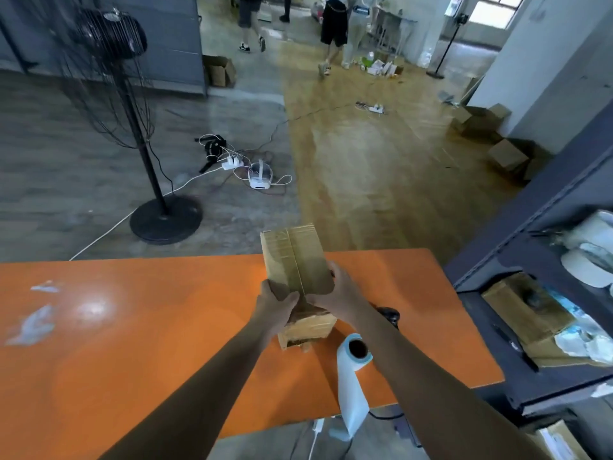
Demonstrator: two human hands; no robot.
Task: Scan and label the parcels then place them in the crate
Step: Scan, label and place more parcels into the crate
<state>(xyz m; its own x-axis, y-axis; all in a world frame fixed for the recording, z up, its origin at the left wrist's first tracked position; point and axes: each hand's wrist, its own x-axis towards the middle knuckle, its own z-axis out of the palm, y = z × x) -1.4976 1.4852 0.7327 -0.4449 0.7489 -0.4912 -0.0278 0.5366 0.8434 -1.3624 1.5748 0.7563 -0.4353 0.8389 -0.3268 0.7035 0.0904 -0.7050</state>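
both hands are gripping a brown cardboard parcel point(293, 260) over the middle of the orange table point(132, 327), the left hand point(277, 305) curling round its left side and the right hand point(338, 295) round its right. the parcel is tilting toward the table's far edge. a label roll point(353, 360) is lying by the table's near edge, its strip hanging over.

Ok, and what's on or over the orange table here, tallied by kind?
cardboard parcel, gripped by the left hand and right hand: 1
label roll: 1
black device, partly hidden, possibly the scanner: 1
pale scraps, blurred: 2
Total: 5
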